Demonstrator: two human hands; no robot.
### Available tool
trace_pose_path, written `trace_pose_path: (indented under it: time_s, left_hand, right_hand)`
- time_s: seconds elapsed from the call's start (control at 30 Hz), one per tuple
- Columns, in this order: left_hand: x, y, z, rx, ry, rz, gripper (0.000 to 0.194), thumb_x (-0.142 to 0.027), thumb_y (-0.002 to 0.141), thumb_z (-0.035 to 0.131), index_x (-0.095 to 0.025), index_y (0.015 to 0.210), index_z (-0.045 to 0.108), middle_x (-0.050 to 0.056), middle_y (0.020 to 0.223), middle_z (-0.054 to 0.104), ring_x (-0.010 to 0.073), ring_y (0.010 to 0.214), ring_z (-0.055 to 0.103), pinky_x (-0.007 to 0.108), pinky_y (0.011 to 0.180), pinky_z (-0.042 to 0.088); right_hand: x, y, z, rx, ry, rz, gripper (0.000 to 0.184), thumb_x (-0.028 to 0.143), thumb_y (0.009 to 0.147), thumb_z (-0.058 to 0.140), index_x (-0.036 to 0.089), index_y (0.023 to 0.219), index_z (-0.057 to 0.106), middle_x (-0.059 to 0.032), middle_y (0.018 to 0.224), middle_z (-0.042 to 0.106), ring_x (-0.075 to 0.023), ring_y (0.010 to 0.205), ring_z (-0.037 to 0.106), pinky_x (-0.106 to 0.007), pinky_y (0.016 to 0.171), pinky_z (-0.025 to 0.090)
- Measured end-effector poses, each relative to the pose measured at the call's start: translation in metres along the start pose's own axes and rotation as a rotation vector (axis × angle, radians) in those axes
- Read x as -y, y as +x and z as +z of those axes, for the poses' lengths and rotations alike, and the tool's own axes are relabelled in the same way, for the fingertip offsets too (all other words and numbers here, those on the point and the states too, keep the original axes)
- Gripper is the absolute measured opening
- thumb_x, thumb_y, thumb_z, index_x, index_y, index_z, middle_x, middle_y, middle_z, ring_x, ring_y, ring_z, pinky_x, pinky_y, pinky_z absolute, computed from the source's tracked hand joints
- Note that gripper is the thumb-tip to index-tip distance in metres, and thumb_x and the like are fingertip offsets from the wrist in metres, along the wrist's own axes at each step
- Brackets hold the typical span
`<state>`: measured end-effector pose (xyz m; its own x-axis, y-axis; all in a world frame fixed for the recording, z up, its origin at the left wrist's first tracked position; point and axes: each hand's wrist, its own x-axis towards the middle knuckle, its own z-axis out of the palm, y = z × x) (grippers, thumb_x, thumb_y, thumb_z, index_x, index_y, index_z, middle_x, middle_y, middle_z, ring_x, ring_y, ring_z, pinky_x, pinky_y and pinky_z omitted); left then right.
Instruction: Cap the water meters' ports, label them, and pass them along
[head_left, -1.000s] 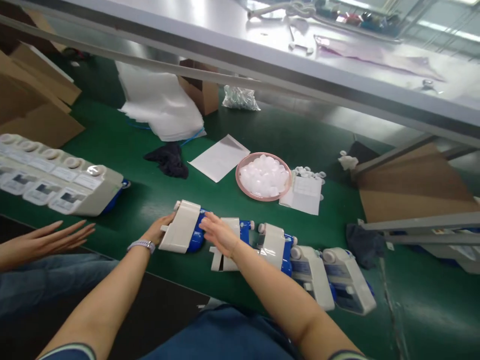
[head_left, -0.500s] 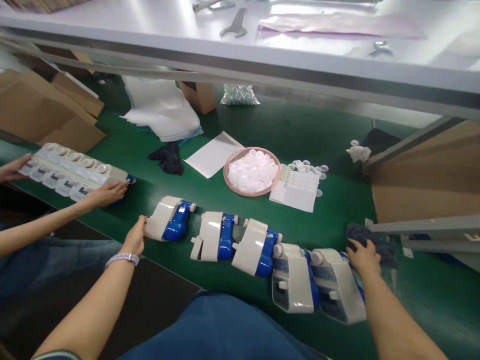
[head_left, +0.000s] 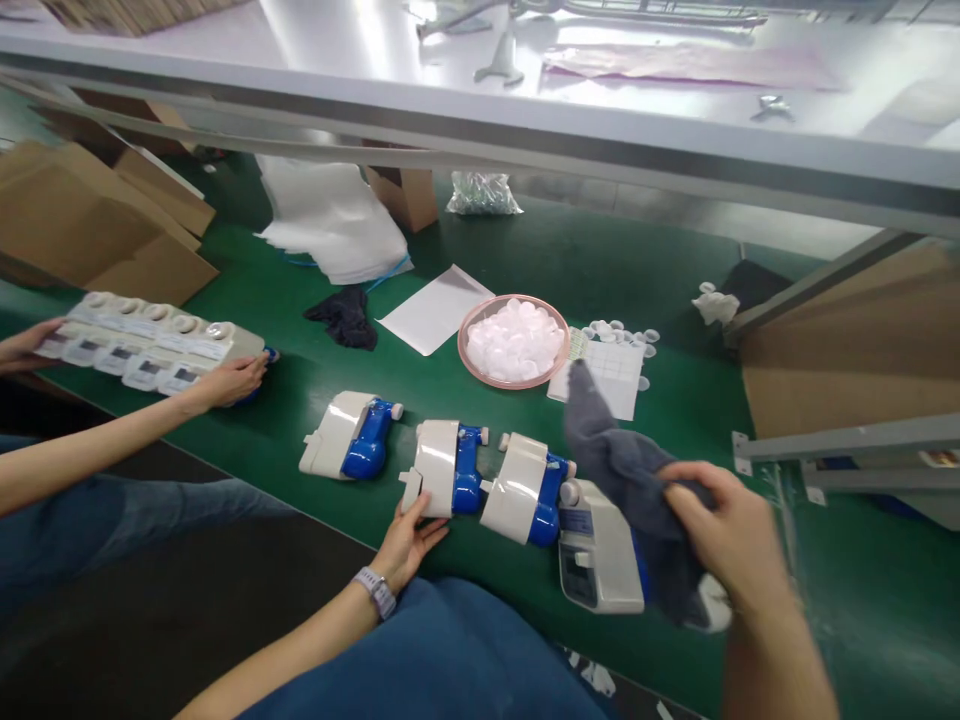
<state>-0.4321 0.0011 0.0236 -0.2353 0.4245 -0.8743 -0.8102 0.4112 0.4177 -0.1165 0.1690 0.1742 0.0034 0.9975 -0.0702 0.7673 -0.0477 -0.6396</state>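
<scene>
My right hand (head_left: 724, 530) is closed on a dark grey cloth (head_left: 626, 460), lifted over the right end of a row of white-and-blue plastic dispenser-like devices. The cloth largely hides the rightmost device (head_left: 715, 603) and overlaps the edge of the device beside it (head_left: 596, 560). At the near end of another device (head_left: 435, 455), my left hand (head_left: 405, 545) has its thumb against the casing, with the fingers apart below it. Between my hands lies another such device (head_left: 514, 485). The leftmost one (head_left: 337, 435) lies untouched on the green table (head_left: 300, 390).
A co-worker's hands (head_left: 229, 382) hold a joined row of similar devices (head_left: 157, 340) at the left. Behind my row stand a pink bowl (head_left: 463, 365) of translucent caps, papers (head_left: 611, 375) and a black cloth (head_left: 345, 315). A metal shelf (head_left: 480, 115) crosses above.
My left hand has left the leftmost device and moved right to the second one. My right hand has picked up the grey cloth from the table and brought it left over the devices.
</scene>
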Motion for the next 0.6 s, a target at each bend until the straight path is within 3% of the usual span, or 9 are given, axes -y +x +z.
trace_pose_path:
  time_s: [0.1,0.17,0.27,0.33,0.43,0.53,0.6]
  left_hand:
    - [-0.014,0.006,-0.001,0.032,0.033,-0.038,0.037,-0.027,0.079,0.069,-0.030,0.109,0.047,0.004,0.092,0.062,0.0254,0.087,0.066,0.033,0.077,0.054]
    - [-0.028,0.008,-0.007,0.079,0.084,-0.037,0.036,-0.024,0.080,0.068,-0.029,0.109,0.048,0.003,0.095,0.062,0.0238,0.090,0.065,0.031,0.078,0.053]
    - [-0.048,0.015,-0.016,0.113,0.134,0.002,0.036,-0.023,0.081,0.067,-0.028,0.111,0.049,0.004,0.106,0.061,0.0219,0.097,0.061,0.029,0.079,0.052]
    - [-0.059,0.022,-0.021,0.133,0.152,-0.016,0.043,-0.024,0.079,0.069,-0.027,0.115,0.046,0.006,0.111,0.058,0.0207,0.095,0.061,0.031,0.080,0.051]
    - [-0.068,0.031,-0.027,0.179,0.178,-0.071,0.060,-0.027,0.074,0.073,-0.026,0.124,0.039,0.010,0.115,0.055,0.0186,0.083,0.062,0.036,0.082,0.051]
    - [-0.071,0.032,-0.032,0.223,0.181,-0.111,0.067,-0.030,0.076,0.070,-0.029,0.131,0.032,0.011,0.120,0.053,0.0171,0.078,0.062,0.037,0.085,0.048]
    - [-0.070,0.028,-0.036,0.251,0.175,-0.131,0.067,-0.031,0.079,0.066,-0.031,0.134,0.028,0.010,0.124,0.050,0.0170,0.079,0.062,0.036,0.087,0.046]
  right_hand:
    - [0.042,0.011,0.097,0.169,-0.082,-0.133,0.026,0.045,0.072,0.053,0.024,0.077,0.068,-0.0096,0.094,0.066,-0.0292,0.100,0.054,-0.051,0.093,0.040]
    - [0.049,0.016,0.154,0.234,-0.074,-0.091,0.036,0.045,0.068,0.064,0.026,0.099,0.067,-0.0096,0.126,0.055,-0.0340,0.121,0.043,-0.059,0.102,0.027]
    - [0.041,-0.002,0.201,0.175,-0.050,-0.062,0.047,0.043,0.075,0.061,0.027,0.120,0.058,-0.0089,0.144,0.039,-0.0350,0.135,0.027,-0.066,0.107,0.009]
    - [0.032,-0.037,0.211,0.105,0.000,-0.103,0.044,0.038,0.082,0.051,0.026,0.125,0.055,-0.0080,0.145,0.038,-0.0303,0.139,0.023,-0.061,0.111,0.009]
    - [0.023,-0.117,0.209,0.063,0.124,-0.093,0.040,0.035,0.085,0.044,0.029,0.123,0.056,-0.0032,0.144,0.042,-0.0252,0.140,0.023,-0.055,0.115,0.014]
    - [0.031,-0.190,0.198,0.142,0.199,0.016,0.034,0.037,0.084,0.047,0.032,0.115,0.062,-0.0045,0.133,0.052,-0.0286,0.131,0.039,-0.055,0.112,0.025]
    - [0.050,-0.207,0.191,0.179,0.221,0.049,0.033,0.037,0.085,0.047,0.031,0.113,0.063,-0.0061,0.128,0.056,-0.0285,0.123,0.048,-0.054,0.108,0.033]
